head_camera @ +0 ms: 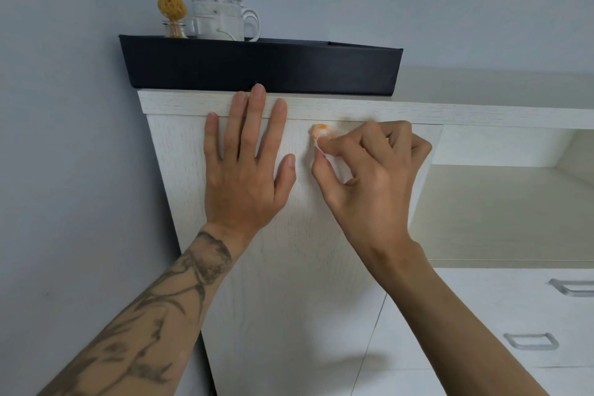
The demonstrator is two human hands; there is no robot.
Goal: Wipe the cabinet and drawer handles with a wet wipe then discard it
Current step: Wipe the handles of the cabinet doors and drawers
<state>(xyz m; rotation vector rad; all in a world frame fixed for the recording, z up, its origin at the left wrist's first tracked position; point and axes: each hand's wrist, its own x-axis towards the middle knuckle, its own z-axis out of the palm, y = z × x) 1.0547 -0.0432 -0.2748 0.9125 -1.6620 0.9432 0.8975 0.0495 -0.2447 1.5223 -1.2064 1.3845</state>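
White cabinet door filling mid-frame, our left hand flat on it with fingers straight and spread, our right hand just beside, thumb and forefinger pinching a small wipe near the door's top edge, drawer handles at lower right, black tray above.

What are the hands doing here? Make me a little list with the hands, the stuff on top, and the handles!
left hand: flat, fingers straight, pressed on the white cabinet door
right hand: pinches a small white-and-orange wad, probably the wet wipe, near the door's top edge
on top: black tray with a reed diffuser and a white lidded mug
drawer handles: two silver ones at lower right, no hand on them
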